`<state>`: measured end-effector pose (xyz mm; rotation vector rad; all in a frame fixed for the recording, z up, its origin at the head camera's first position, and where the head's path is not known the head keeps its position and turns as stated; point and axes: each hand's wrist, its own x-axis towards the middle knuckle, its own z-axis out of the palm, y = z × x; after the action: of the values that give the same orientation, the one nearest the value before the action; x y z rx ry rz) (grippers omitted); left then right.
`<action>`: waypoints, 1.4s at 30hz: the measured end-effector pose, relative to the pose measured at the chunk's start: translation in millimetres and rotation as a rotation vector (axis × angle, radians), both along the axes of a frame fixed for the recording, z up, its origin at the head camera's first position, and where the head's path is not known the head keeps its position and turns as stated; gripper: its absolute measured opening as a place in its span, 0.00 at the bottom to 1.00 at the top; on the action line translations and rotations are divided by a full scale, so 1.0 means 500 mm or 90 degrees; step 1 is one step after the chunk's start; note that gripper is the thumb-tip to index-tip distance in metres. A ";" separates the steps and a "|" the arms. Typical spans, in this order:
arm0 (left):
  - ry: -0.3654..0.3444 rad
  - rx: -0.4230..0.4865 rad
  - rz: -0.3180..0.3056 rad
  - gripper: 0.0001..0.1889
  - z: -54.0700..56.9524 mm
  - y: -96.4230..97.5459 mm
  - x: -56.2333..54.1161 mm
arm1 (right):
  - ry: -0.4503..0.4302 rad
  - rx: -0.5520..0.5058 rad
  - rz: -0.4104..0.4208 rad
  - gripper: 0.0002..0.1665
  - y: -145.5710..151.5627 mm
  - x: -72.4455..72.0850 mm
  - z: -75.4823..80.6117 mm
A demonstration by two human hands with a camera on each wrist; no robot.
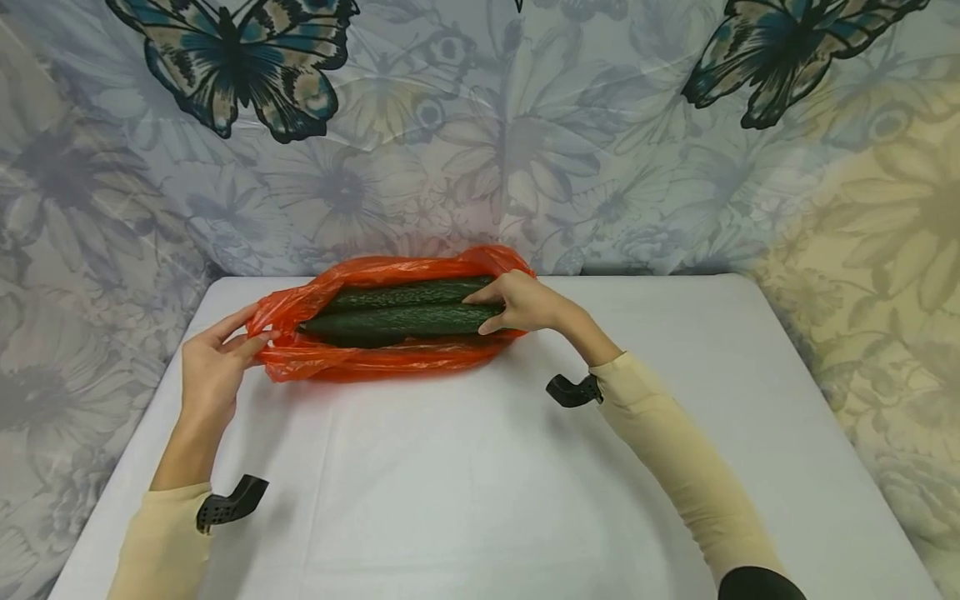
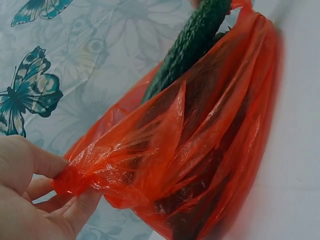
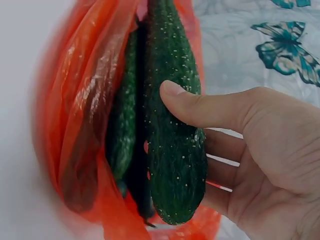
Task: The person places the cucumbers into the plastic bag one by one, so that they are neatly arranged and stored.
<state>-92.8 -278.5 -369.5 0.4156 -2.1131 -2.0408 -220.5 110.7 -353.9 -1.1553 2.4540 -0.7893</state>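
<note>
A red plastic bag (image 1: 390,364) lies lengthwise near the back of the table, its opening spread along the top. Inside it are long dark green cucumbers with bumpy skin; one cucumber (image 3: 122,110) lies beside the one being held. My right hand (image 1: 528,302) grips the held cucumber (image 3: 175,150) near its right end, thumb across the top and fingers round the far side. At the bag's left end, my left hand (image 1: 217,367) pinches the gathered plastic between thumb and fingers. More dark shapes show through the bag's side in the left wrist view.
A white cloth covers the table (image 1: 465,483). Behind it hangs a floral backdrop (image 1: 525,150) with large butterflies, close to the table's back edge. Black camera mounts (image 1: 232,502) stick out from both sleeves.
</note>
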 end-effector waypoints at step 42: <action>0.043 0.081 0.030 0.25 0.006 0.024 -0.010 | 0.091 0.105 -0.018 0.22 -0.057 0.037 -0.081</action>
<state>-98.0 -266.3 -366.6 0.4042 -1.9238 -2.1395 -201.8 82.1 -394.2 -1.1543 2.6005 -0.5166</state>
